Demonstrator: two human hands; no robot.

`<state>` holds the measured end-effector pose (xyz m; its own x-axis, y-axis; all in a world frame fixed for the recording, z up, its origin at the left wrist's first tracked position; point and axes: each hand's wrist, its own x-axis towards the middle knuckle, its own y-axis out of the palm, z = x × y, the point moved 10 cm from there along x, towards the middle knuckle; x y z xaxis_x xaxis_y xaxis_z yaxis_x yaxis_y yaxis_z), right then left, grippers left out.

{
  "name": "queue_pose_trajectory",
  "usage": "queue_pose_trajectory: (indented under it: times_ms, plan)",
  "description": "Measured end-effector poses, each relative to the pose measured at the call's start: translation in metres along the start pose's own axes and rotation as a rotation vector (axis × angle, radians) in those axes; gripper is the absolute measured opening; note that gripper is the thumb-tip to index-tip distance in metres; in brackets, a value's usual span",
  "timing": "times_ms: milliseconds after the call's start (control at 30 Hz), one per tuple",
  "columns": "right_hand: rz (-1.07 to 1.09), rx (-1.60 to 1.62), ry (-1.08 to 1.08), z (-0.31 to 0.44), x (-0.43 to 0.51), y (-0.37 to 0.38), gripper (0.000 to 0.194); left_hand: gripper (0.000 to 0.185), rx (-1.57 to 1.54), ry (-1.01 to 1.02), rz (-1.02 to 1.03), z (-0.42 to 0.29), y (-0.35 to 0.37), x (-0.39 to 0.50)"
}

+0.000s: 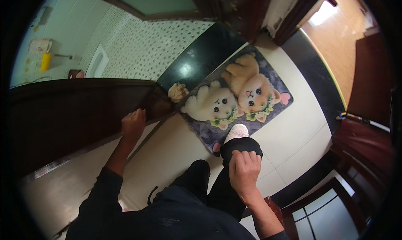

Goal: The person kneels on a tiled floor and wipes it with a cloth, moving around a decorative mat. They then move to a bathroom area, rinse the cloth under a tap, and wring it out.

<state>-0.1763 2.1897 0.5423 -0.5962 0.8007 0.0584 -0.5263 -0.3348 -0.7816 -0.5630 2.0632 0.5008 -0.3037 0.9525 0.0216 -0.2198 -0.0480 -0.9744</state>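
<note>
My left hand point(134, 123) is curled into a loose fist beside the dark wooden door panel point(94, 104); whether it touches the panel is unclear. In front of my right leg, my right hand point(246, 170) has its fingers bent down, back of the hand up, and nothing shows in it. Its palm is hidden. Below it, the black trouser leg point(241, 146) is raised over a foot in a fluffy white slipper or sock point(237, 132). That foot overlaps the near edge of a grey floor mat point(201, 133) printed with two cartoon animals.
A black stone threshold point(201, 56) borders a tiled bathroom floor point(150, 48) with a white squat toilet point(98, 62). A crumpled beige cloth-like item point(178, 92) lies at the door's end. Another doorway opens onto a wood-toned floor point(333, 42). Dark red furniture point(364, 142) stands right.
</note>
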Motion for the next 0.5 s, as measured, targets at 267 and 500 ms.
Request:
queue_pose_trajectory:
  times_ms: [267,500]
  plan:
    - [0.268,0.157,0.067,-0.006,0.015,0.009,0.012,0.016,-0.607,-0.559,0.460,0.003,0.054,-0.058]
    - [0.505,0.111,0.067,-0.002,0.004,0.010,0.008,0.035,-1.326,-1.237,0.585,-0.089,0.067,-0.055]
